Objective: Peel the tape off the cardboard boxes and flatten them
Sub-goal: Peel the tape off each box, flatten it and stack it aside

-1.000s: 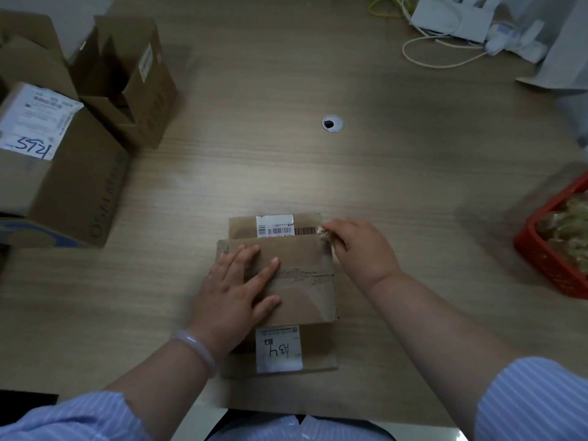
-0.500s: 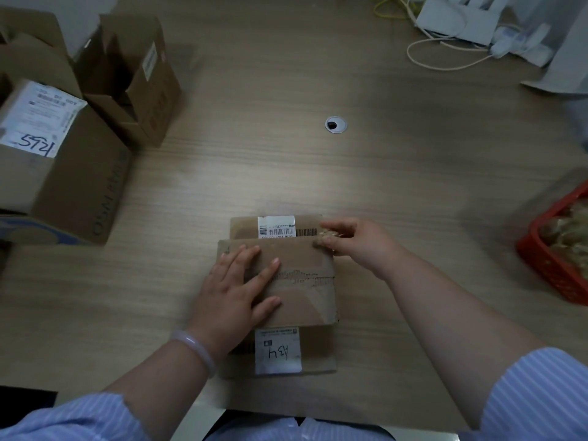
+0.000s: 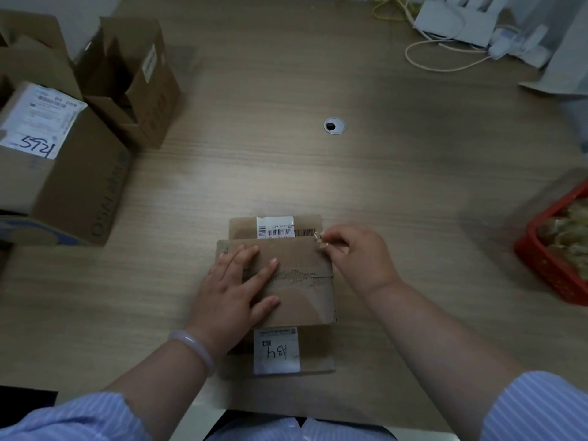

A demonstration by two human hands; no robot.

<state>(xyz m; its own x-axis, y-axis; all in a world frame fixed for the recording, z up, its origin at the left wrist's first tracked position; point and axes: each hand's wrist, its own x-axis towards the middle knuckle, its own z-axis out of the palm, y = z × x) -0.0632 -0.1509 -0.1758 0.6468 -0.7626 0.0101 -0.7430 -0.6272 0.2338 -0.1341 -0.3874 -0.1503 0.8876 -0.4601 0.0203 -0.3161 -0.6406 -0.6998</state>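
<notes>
A wide wooden table (image 3: 318, 173) fills a downward view from a head-worn camera. At its left edge stand two boxes not yet flattened: a large box (image 3: 63, 192) with a white label on top and, behind it toward the far edge, a smaller open box (image 3: 143, 90). At the right edge sits a red basket (image 3: 547, 272) holding what look like crumpled scraps. Close to the near edge, at its middle and straight ahead of the person, lies the flattened box (image 3: 305, 300). Its long axis runs from the near edge toward the far edge, and a folded panel lies on top, crossed left to right by a torn seam. The left hand (image 3: 232, 294) lies flat on the left half of that panel, fingers straight and spread, pressing down. The right hand (image 3: 359, 256) is at the panel's far right corner, thumb and forefinger pinched on a small scrap of tape (image 3: 319, 239). The right hand is nearer the tape, so the pull probably starts at that corner while the left hand anchors the card.
</notes>
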